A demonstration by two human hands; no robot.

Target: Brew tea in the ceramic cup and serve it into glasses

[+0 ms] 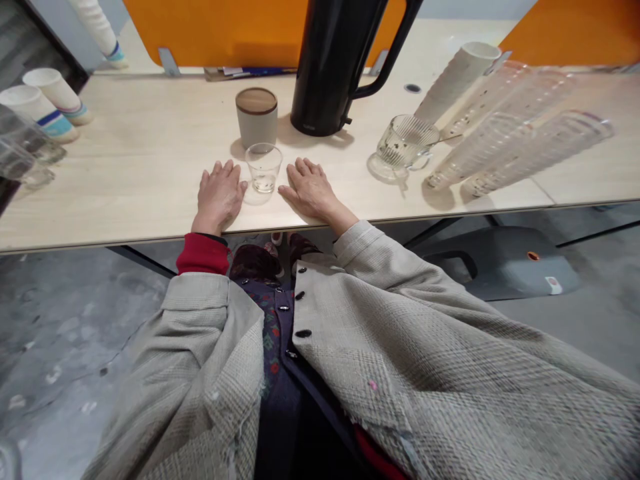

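My left hand (219,193) lies flat on the pale wooden table (140,167), fingers stretched out, holding nothing. My right hand (309,189) lies flat too, palm down, fingers apart. Between them stands a small clear plastic cup (263,167) with a little water in it; neither hand touches it. Just behind the cup is a grey canister with a wooden lid (257,116). A tall black thermos jug (334,63) stands behind that, its handle turned to the right.
A ribbed glass mug on a glass saucer (404,145) sits to the right, with stacks of clear plastic cups (505,137) and a stack of white paper cups (457,77) beside it. More paper cup stacks (45,103) stand at the left. An orange partition (215,30) backs the table.
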